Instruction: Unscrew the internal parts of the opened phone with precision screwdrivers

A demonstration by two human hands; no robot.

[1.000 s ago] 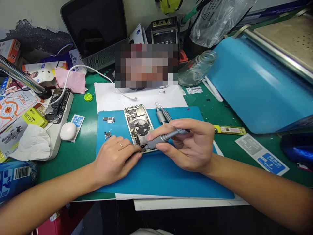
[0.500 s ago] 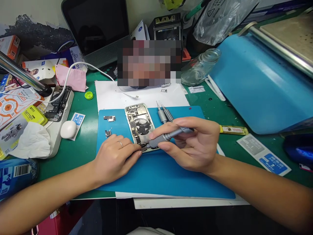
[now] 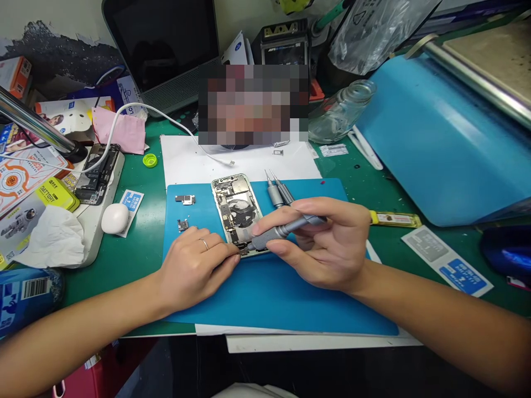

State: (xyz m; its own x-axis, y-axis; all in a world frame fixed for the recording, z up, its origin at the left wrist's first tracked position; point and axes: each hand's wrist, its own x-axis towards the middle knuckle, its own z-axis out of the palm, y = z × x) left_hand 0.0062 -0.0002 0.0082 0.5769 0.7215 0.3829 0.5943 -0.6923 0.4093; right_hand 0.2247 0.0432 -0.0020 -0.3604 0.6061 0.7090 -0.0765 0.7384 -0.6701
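Right hand: thumb and fingers closed on a grey screwdriver, its tip at the near end of the opened phone, ahead of and between both hands. Left hand: fingers bent at the phone's near corner; grip undetermined. Positions unchanged from the earlier frame.

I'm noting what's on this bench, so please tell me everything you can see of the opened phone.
The opened phone lies flat on the blue mat, its far end angled left. A pale, rounded-corner frame surrounds exposed metallic-looking plates, small dark parts and a roundish dark patch near the middle. The left hand has its fingertips at the near-left corner. The right hand holds a gray screwdriver over the near end; tip contact is unclear.
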